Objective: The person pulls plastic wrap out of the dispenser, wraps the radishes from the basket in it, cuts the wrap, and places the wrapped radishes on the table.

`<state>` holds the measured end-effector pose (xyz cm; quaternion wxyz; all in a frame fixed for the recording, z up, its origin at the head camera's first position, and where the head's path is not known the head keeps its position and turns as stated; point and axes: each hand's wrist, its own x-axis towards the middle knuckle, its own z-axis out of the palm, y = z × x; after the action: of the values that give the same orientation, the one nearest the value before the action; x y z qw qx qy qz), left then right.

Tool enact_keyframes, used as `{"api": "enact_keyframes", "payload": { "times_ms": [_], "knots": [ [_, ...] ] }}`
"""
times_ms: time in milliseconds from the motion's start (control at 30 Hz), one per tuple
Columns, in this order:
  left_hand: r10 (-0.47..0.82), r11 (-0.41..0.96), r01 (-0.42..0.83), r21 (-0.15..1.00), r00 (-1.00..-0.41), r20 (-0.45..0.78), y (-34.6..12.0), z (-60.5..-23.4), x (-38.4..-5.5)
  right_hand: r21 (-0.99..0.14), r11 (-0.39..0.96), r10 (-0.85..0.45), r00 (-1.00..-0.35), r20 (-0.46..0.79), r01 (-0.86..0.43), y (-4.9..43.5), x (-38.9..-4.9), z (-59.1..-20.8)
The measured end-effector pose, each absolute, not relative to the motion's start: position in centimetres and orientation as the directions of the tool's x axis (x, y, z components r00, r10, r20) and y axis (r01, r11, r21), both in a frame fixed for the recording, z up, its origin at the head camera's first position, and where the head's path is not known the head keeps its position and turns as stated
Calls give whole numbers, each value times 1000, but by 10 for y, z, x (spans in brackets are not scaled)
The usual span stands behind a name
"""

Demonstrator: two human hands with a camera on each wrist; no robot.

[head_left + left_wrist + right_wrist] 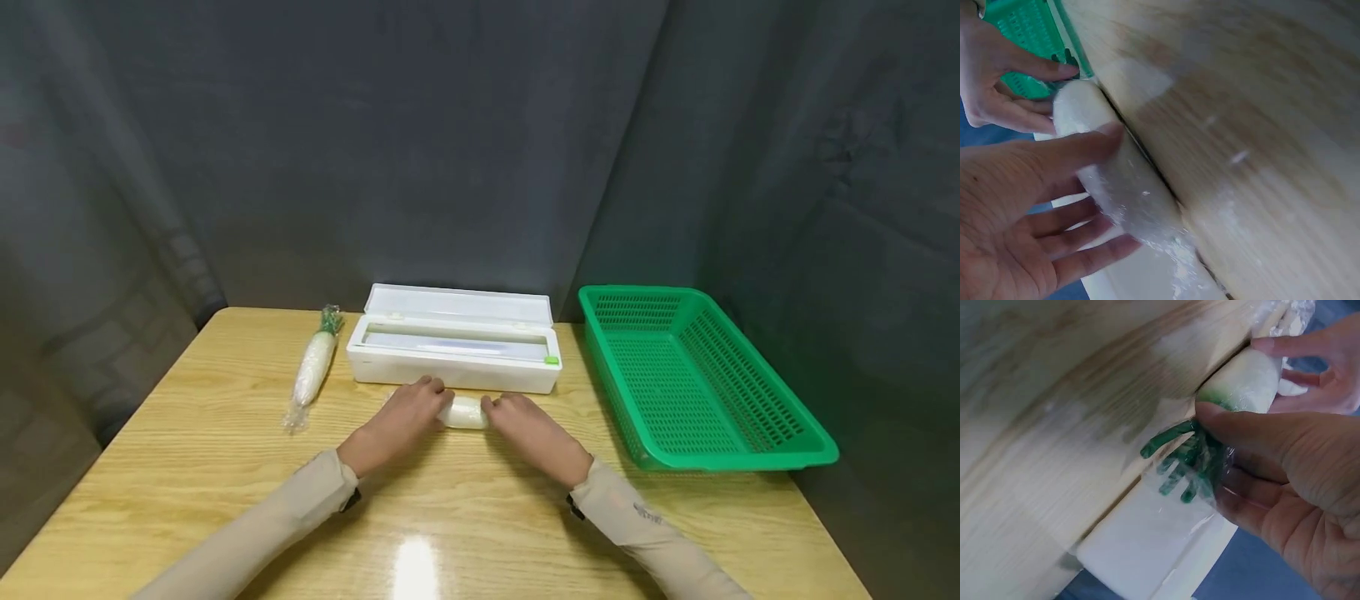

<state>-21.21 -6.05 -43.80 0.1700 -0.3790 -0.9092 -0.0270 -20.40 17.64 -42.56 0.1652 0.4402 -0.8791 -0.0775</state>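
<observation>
A white radish with green stem stubs lies crosswise on the table, wrapped in clear plastic film. My left hand grips its left part, thumb on the near side and fingers on the far side, as the left wrist view shows. At the green end my right hand pinches the stems and film between thumb and fingers. Loose film sticks out past the tapered end. Just behind the radish stands a white film dispenser box, its lid raised.
A second wrapped radish lies on the left of the wooden table, stems pointing away. On the right sits a green plastic basket with perforated walls. A dark curtain hangs behind the table.
</observation>
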Motion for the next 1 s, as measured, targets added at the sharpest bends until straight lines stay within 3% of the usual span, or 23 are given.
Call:
{"api": "enact_keyframes", "payload": {
  "times_ms": [233, 533, 667, 800, 1000],
  "knots": [
    [692, 701, 706, -101, -638, 338, -60, -442, -216, 205, 597, -801, -563, 203, -775, 181, -212, -422],
    [689, 657, 753, 34, -618, 378, -74, -447, -223, -159, 596, -752, -617, 233, -787, 185, -215, -423],
    [682, 665, 743, 77, -646, 344, -82, -446, -220, -138, 621, -718, -631, 294, -771, 190, -210, -424],
    [655, 672, 702, 235, -712, 253, -101, -433, -212, -69, 677, -674, -655, 343, -733, 191, -205, -419],
    [611, 669, 625, 402, -771, 181, -146, -407, -199, -113, 719, -614, -703, 359, -686, 193, -198, -410]
  ]
}}
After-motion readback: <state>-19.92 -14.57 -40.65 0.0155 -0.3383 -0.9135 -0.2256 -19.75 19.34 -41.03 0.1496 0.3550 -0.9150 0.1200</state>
